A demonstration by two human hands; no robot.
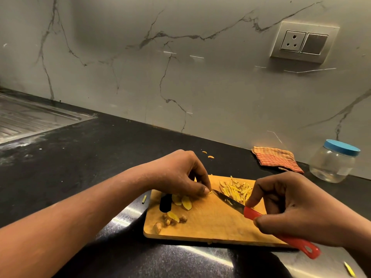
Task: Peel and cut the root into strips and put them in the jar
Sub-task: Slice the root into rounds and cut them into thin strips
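**Root on the cutting board, head view.** A thin yellow root slice point(209, 193) lies on the wooden cutting board point(210, 225), at the tip of the knife point(228, 201). To its right, near the board's far edge, is a heap of cut strips point(235, 189). To its left, several uncut slices point(184, 202) overlap beside the board's dark handle slot point(165, 202). Knobbly trimmings point(170, 219) sit nearer the front left corner.

The board rests on a black polished table point(80, 161), which meets a grey veined marble wall point(180, 77). A socket plate point(305, 42) is set in the wall at upper right, and a steel sink drainer point(30, 117) is let into the table at far left.

The clear jar point(332, 164), with its blue lid point(341, 147) on, stands close to the wall at right, apart from the board. A folded striped cloth point(278, 159) lies just beside the jar, beyond the board's far right corner. A few stray bits point(208, 155) lie on the table behind the board.

A broad stretch of bare table separates the board from the drainer. The middle of the board is bare wood.

The left hand point(180, 175) arches over the board with its fingers curled down, thumb and forefinger pinching the root slice against the wood. The right hand point(297, 207) grips the knife by its red handle point(253, 214), with the forefinger tip next to the blade's heel. The blade slants away to the left. The handle's end juts past the board's front right corner.
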